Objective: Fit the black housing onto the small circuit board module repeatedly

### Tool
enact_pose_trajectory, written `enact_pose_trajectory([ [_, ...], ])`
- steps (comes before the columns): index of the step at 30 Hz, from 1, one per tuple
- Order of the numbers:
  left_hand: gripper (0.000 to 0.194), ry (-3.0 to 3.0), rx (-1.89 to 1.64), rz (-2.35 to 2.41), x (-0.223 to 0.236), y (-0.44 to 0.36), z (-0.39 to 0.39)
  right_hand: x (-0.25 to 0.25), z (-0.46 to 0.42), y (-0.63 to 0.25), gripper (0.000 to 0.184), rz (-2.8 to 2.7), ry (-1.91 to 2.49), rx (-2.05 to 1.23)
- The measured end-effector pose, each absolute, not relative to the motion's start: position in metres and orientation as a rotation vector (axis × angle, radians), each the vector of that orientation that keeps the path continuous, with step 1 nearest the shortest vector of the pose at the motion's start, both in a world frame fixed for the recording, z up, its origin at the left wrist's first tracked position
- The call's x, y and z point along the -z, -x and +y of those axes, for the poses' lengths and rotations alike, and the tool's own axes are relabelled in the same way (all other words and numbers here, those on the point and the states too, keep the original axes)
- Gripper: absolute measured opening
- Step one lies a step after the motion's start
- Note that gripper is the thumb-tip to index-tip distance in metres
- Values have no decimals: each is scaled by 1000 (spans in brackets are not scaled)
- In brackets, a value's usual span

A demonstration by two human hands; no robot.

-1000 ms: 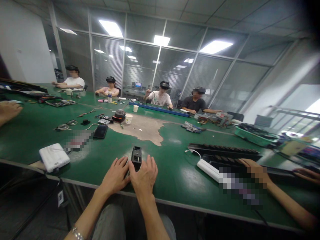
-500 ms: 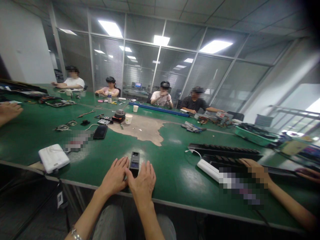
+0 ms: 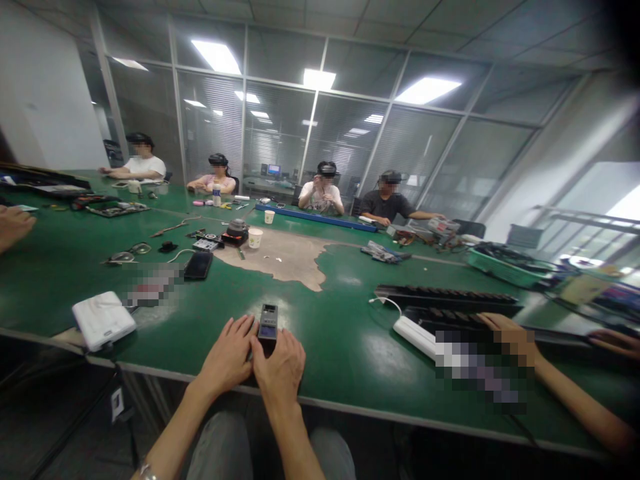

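Observation:
A small dark handheld device with a screen and buttons (image 3: 269, 323) lies on the green table near its front edge. My right hand (image 3: 279, 363) is closed around its near end, thumb on the left side and fingers along the right. My left hand (image 3: 230, 352) rests on the table just left of the device, fingers stretched forward and palm down. Its fingertips are close to the device's left side; whether they touch it I cannot tell. The device's lower end is hidden by my right hand.
On the left are a white power bank (image 3: 104, 320), a black phone (image 3: 199, 265) and glasses (image 3: 127, 253). Paper cups (image 3: 255, 238) stand farther back. To the right, another person's hand (image 3: 507, 333) rests by black rails (image 3: 445, 297) and a white power strip (image 3: 415, 337). Several people sit opposite.
My right hand's fingers have drawn in from spread to closed against the device. My left hand stays beside it. The camera view has shifted slightly.

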State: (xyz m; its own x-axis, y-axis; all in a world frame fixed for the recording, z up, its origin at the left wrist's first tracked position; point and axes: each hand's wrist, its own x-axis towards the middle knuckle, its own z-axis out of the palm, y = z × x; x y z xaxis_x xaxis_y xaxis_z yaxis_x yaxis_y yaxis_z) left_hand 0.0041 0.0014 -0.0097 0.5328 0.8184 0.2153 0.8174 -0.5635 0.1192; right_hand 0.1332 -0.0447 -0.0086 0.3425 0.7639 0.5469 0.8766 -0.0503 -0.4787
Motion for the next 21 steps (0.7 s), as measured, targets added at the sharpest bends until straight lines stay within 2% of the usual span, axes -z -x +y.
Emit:
enact_pose_trajectory([
  [12,66,-2733,-443,1424,8,-3,0,-6,-42,-132,45,-1419,1748,153],
  [17,60,-2724,-487,1414,11,-1,1,-18,-40,-135,47,-1411,1721,199],
  [21,63,-2735,-496,1387,13,0,2,-25,-41,-139,50,-1400,1721,219],
])
